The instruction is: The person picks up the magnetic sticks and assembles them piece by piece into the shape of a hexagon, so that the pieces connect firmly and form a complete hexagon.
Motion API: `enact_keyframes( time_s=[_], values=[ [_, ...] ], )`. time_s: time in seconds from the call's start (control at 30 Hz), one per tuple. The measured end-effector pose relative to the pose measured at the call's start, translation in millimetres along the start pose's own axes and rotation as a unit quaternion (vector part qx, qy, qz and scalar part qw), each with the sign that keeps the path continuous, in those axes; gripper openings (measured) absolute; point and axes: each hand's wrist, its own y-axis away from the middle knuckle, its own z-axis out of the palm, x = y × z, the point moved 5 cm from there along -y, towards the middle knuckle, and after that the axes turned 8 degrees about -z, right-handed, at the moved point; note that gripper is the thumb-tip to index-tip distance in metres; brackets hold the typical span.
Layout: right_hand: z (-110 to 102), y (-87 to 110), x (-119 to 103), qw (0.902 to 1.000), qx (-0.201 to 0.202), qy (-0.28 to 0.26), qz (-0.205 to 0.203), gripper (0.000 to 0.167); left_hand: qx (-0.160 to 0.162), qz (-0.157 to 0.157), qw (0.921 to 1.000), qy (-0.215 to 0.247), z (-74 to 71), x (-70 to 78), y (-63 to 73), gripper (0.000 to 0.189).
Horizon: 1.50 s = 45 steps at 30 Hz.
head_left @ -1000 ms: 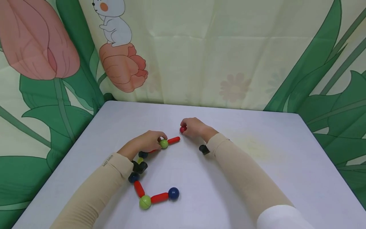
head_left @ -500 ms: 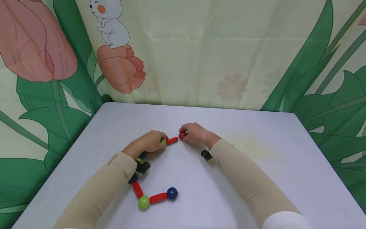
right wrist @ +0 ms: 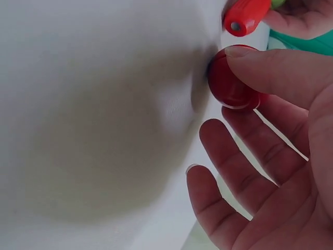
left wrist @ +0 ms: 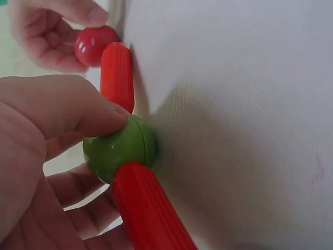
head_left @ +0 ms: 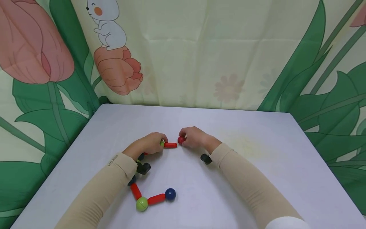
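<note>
My left hand (head_left: pixel 151 142) pinches a green ball (left wrist: pixel 122 148) between thumb and fingers. Joined to that ball are two red rods, one red rod (head_left: pixel 170 145) pointing right and another red rod (left wrist: pixel 148 208) running back toward the wrist. A red ball (head_left: pixel 181 140) is pinched in my right hand (head_left: pixel 195 138), right at the free end of the first rod. In the right wrist view a round metal tip (right wrist: pixel 235 26) shows at that rod's end, just beyond the red ball. The other fingers of my right hand are spread apart.
The chain continues under my left wrist and out to a red rod (head_left: pixel 135 190), a green ball (head_left: pixel 141 204), another red rod (head_left: pixel 156 199) and a blue ball (head_left: pixel 170 194). All lie on the white table (head_left: pixel 228 190). A printed curtain (head_left: pixel 177 63) hangs behind.
My right hand has brought the red ball nearer, down to the rod's end. The rod in front of my left hand has swung from slanting upward to nearly level. The near chain keeps its shape.
</note>
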Motion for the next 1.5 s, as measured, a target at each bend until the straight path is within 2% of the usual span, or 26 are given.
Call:
enact_keyframes(
  time_s=[0.2, 0.37, 0.53, 0.7, 0.87, 1.0, 1.17, 1.33, 1.5],
  values=[
    [4.6, 11.4, -3.3, 0.9999, -0.009, -0.001, 0.012, 0.033, -0.002, -0.001, 1.0, 0.0, 0.8, -2.0, 1.2, 0.036],
    [7.9, 15.3, -4.6, 0.9999, -0.006, -0.006, 0.007, 0.032, -0.004, -0.008, 0.9999, 0.01, 0.6, -4.1, 3.3, 0.037],
    [9.8, 16.2, -6.6, 1.0, 0.002, -0.006, 0.004, 0.033, -0.001, 0.005, 0.9999, 0.011, -0.1, -4.3, 2.8, 0.036],
    [10.8, 17.0, -11.3, 1.0, 0.003, -0.003, 0.003, 0.039, -0.002, 0.009, 0.9999, 0.012, -0.1, -3.6, 3.5, 0.038],
    [4.1, 25.8, -9.2, 0.9999, 0.014, 0.004, 0.004, 0.046, -0.001, -0.002, 0.9999, 0.016, 0.4, -4.3, 4.6, 0.038],
    [-10.4, 43.7, -0.2, 0.9994, 0.024, 0.026, -0.002, 0.046, 0.003, -0.001, 0.9998, 0.019, -1.3, -5.1, 6.6, 0.038],
    [-27.3, 77.6, 19.3, 0.9988, 0.026, 0.039, 0.01, 0.048, -0.001, -0.001, 0.9999, 0.014, -1.7, -5.1, 8.4, 0.036],
    [-31.7, 114.5, 43.0, 0.9974, 0.011, 0.049, 0.051, 0.05, -0.004, 0.005, 1.0, 0.008, -3.8, -6.6, 10.4, 0.035],
    [-25.7, 144.5, 60.6, 0.9947, -0.015, 0.051, 0.088, 0.047, -0.007, -0.002, 0.9999, 0.015, -6.0, -10.1, 14.0, 0.036]
  ],
)
